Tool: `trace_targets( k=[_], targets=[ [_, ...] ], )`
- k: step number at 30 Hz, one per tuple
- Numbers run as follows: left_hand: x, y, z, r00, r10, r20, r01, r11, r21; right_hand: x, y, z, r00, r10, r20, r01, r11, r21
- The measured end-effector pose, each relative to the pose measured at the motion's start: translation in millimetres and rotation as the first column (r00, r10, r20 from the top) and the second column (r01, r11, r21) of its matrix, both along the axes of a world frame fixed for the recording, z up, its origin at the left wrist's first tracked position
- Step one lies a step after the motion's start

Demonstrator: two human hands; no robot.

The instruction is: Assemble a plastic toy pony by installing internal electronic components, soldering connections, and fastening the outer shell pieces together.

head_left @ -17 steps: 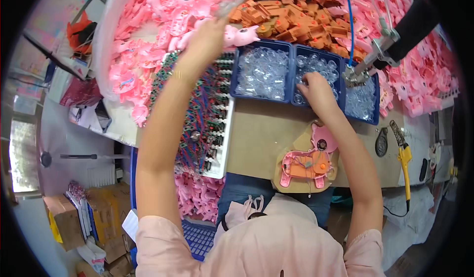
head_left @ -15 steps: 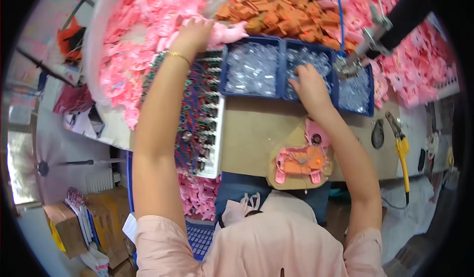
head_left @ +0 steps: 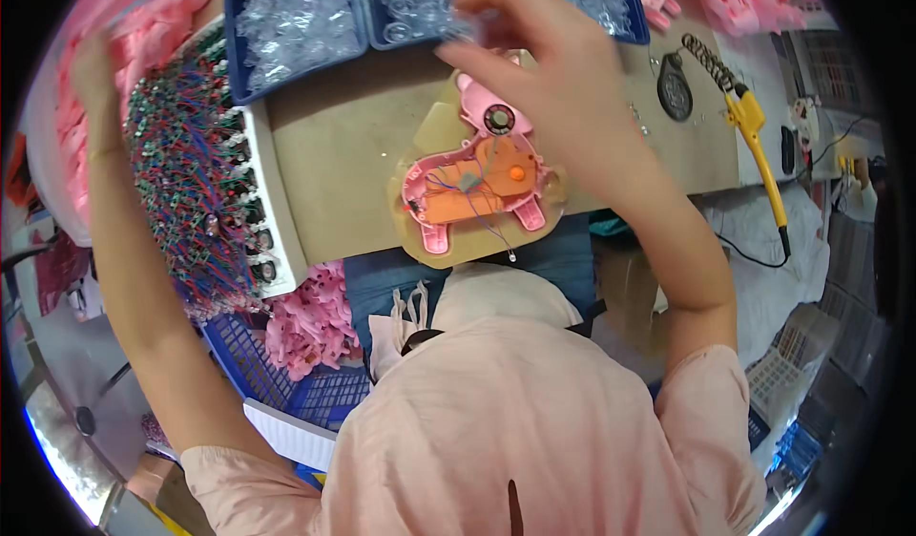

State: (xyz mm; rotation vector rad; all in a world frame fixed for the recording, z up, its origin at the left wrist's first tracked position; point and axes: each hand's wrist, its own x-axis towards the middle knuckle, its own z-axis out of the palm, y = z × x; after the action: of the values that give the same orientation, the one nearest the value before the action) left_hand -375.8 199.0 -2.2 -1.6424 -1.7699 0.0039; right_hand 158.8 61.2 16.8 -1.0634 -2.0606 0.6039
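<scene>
At the far left my left hand (head_left: 93, 73) lies over a heap of pink plastic toy shells (head_left: 153, 35). Its fingers are blurred, so their grip cannot be made out. My right hand (head_left: 544, 54) is raised by the near edge of the middle blue bin (head_left: 412, 36), thumb and forefinger curved apart; no held thing shows, though motion smears it. Partly below that hand is an open pink animal-shaped shell (head_left: 412, 188) on a tan holder (head_left: 396, 221). An orange insert (head_left: 448, 207), thin wires and a round dark part (head_left: 498, 119) sit in the shell.
Clear plastic pieces (head_left: 296, 25) fill the blue bins. Bundled wired parts (head_left: 196, 173) lie in a white tray (head_left: 277, 202) at left. A yellow soldering iron (head_left: 751, 130) and a dark oval object (head_left: 674, 87) are at right. A blue basket (head_left: 320, 393) stands below the table.
The view has shifted, with the work holder now higher and further left. My right hand has drawn back from inside the middle bin to its near edge. My left hand remains at the pink heap.
</scene>
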Motion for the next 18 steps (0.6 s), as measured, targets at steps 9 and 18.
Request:
trace_targets(
  k=[9, 18],
  targets=[
    [213.0, -192.3, 31.4, -0.545, -0.314, 0.777, -0.113, 0.946, 0.303, 76.1, -100.1, -31.4, 0.975, -0.183, 0.128, 0.213, 0.934, -0.287],
    [322.2, -266.9, -4.7, -0.641, 0.109, 0.76, 0.214, 0.976, 0.04, 75.9, -88.0, -37.9, 0.851, -0.096, 0.516, 0.127, 0.992, -0.026]
  ],
)
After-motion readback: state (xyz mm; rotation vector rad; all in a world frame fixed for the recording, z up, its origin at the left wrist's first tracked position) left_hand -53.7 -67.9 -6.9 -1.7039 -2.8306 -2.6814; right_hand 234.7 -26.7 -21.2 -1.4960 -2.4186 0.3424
